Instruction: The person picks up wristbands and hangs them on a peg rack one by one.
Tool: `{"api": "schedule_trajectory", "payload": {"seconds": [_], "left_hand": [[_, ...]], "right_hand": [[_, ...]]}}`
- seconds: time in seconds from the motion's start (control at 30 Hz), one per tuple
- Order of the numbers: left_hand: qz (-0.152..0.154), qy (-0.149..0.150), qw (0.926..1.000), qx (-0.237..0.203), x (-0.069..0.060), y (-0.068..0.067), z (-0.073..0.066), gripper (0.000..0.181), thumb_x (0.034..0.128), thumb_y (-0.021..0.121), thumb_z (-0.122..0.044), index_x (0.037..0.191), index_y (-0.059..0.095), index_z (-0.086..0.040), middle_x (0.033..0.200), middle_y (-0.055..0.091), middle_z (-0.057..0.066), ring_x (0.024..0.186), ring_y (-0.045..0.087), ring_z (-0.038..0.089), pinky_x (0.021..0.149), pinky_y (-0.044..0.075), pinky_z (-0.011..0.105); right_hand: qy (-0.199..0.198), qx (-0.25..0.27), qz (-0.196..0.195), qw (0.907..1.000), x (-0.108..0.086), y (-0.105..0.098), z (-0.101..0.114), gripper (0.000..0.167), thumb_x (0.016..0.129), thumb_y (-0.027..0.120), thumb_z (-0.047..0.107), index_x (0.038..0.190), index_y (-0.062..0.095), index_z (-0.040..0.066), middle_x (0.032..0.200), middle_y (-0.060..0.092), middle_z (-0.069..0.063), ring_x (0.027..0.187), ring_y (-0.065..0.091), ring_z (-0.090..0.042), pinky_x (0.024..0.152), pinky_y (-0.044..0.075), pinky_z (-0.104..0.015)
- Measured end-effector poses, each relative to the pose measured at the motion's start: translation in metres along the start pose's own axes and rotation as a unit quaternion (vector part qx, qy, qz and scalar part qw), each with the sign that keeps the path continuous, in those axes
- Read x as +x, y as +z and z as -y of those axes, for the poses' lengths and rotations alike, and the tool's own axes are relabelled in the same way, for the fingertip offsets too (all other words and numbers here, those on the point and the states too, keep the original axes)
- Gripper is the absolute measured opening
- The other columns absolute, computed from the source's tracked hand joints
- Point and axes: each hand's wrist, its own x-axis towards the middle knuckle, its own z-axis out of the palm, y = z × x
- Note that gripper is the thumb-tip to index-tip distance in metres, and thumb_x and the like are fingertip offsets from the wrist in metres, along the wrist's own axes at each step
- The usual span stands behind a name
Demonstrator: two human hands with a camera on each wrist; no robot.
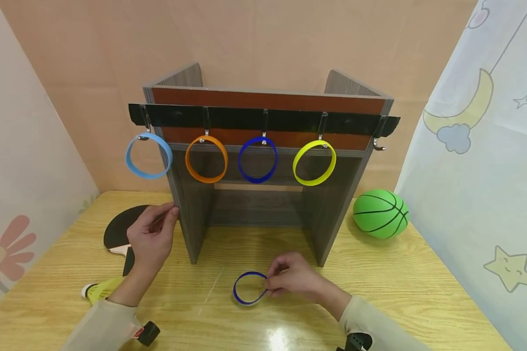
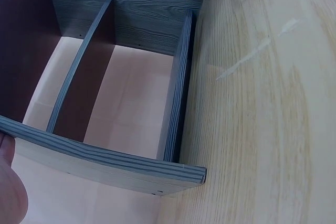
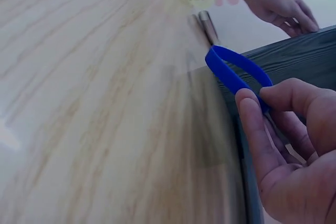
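Note:
Near the front of the table, my right hand [image 1: 293, 277] pinches a dark blue silicone wristband [image 1: 235, 291] between thumb and fingers. The right wrist view shows the same wristband [image 3: 226, 74] tilted up from the pinch. My left hand [image 1: 152, 234] touches the outer face of the left side panel of a grey wooden shelf [image 1: 189, 214] with its fingertips. Across the shelf's top front runs a black hook rail [image 1: 237, 117]. From its hooks hang a light blue band [image 1: 170, 158], an orange band [image 1: 225, 163], a dark blue band [image 1: 257, 180] and a yellow band [image 1: 309, 183].
The rail's rightmost hook [image 1: 378, 145] carries no band. A green ball [image 1: 379, 214] lies right of the shelf. At the left lie a black table-tennis bat [image 1: 118, 231] and a yellow shuttlecock [image 1: 101, 291], partly behind my left arm. Patterned sheets [image 1: 465, 204] line both sides.

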Motion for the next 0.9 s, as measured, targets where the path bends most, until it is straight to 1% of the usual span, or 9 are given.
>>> {"api": "schedule_trajectory", "payload": {"seconds": [0.1,0.23,0.3,0.37,0.53,0.6,0.63,0.8,0.9], "left_hand": [[-0.001,0.002,1.0000,-0.004,0.000,0.000,0.001,0.010,0.0768,0.061,0.023,0.086,0.064,0.021,0.073,0.061,0.022,0.070,0.063,0.008,0.070,0.054,0.018],[-0.003,0.003,0.9999,-0.011,-0.003,-0.002,0.011,0.012,0.0761,0.062,0.024,0.087,0.064,0.020,0.074,0.062,0.021,0.070,0.063,0.009,0.070,0.054,0.018],[-0.003,0.004,0.9999,-0.009,-0.005,-0.003,0.016,0.013,0.0754,0.062,0.025,0.087,0.064,0.020,0.074,0.062,0.020,0.071,0.063,0.009,0.070,0.054,0.018],[-0.004,0.004,0.9999,-0.010,-0.005,-0.004,0.019,0.014,0.0750,0.062,0.025,0.087,0.064,0.020,0.074,0.062,0.019,0.071,0.063,0.009,0.069,0.054,0.018],[-0.003,0.009,0.9999,-0.014,-0.002,-0.001,0.009,0.011,0.0763,0.061,0.024,0.087,0.064,0.021,0.073,0.061,0.020,0.070,0.063,0.009,0.070,0.054,0.018],[-0.003,0.010,0.9998,-0.017,-0.002,-0.001,0.007,0.011,0.0767,0.061,0.024,0.087,0.063,0.021,0.073,0.062,0.020,0.071,0.063,0.009,0.070,0.054,0.018],[-0.003,0.010,0.9998,-0.018,-0.002,-0.001,0.008,0.011,0.0766,0.062,0.023,0.087,0.063,0.021,0.073,0.062,0.020,0.071,0.063,0.009,0.070,0.054,0.018],[-0.005,0.005,0.9998,-0.019,-0.006,-0.004,0.023,0.013,0.0758,0.063,0.024,0.088,0.064,0.020,0.075,0.063,0.019,0.072,0.064,0.010,0.070,0.054,0.019],[-0.006,0.006,0.9997,-0.021,-0.008,-0.005,0.027,0.013,0.0759,0.062,0.024,0.089,0.064,0.020,0.075,0.063,0.019,0.072,0.064,0.010,0.070,0.054,0.019]], "right_hand": [[0.002,0.010,0.005,0.9999,-0.005,-0.005,0.006,0.007,0.077,0.067,-0.011,0.081,0.062,-0.010,0.077,0.062,-0.016,0.070,0.067,-0.033,0.064,0.058,-0.041],[-0.007,0.010,0.010,0.9999,-0.010,-0.013,0.015,0.010,0.077,0.068,-0.011,0.077,0.067,-0.001,0.077,0.065,-0.019,0.072,0.067,-0.035,0.064,0.057,-0.043],[-0.017,0.009,0.014,0.9997,-0.013,-0.018,0.020,0.010,0.076,0.069,-0.010,0.077,0.068,0.001,0.077,0.065,-0.020,0.072,0.067,-0.036,0.065,0.057,-0.044],[-0.026,0.015,0.019,0.9994,-0.015,-0.022,0.024,0.009,0.076,0.069,-0.009,0.077,0.068,0.000,0.077,0.066,-0.021,0.073,0.068,-0.036,0.067,0.056,-0.046],[-0.049,0.034,0.032,0.9977,-0.022,-0.031,0.033,0.008,0.076,0.069,-0.010,0.079,0.067,-0.003,0.077,0.066,-0.021,0.073,0.068,-0.034,0.071,0.054,-0.051],[-0.060,0.041,0.038,0.9967,-0.024,-0.034,0.036,0.009,0.076,0.069,-0.011,0.079,0.067,-0.003,0.077,0.066,-0.020,0.073,0.068,-0.032,0.071,0.054,-0.051],[-0.065,0.044,0.041,0.9961,-0.026,-0.035,0.037,0.010,0.076,0.069,-0.012,0.079,0.067,-0.003,0.077,0.066,-0.020,0.073,0.068,-0.032,0.071,0.054,-0.050],[-0.101,0.059,0.058,0.9914,-0.031,-0.039,0.045,0.015,0.075,0.068,-0.013,0.079,0.069,0.002,0.078,0.068,-0.016,0.071,0.069,-0.027,0.067,0.057,-0.042],[-0.131,0.064,0.070,0.9868,-0.034,-0.044,0.050,0.017,0.076,0.068,-0.012,0.081,0.070,0.004,0.080,0.068,-0.013,0.071,0.069,-0.024,0.065,0.057,-0.039]]}}
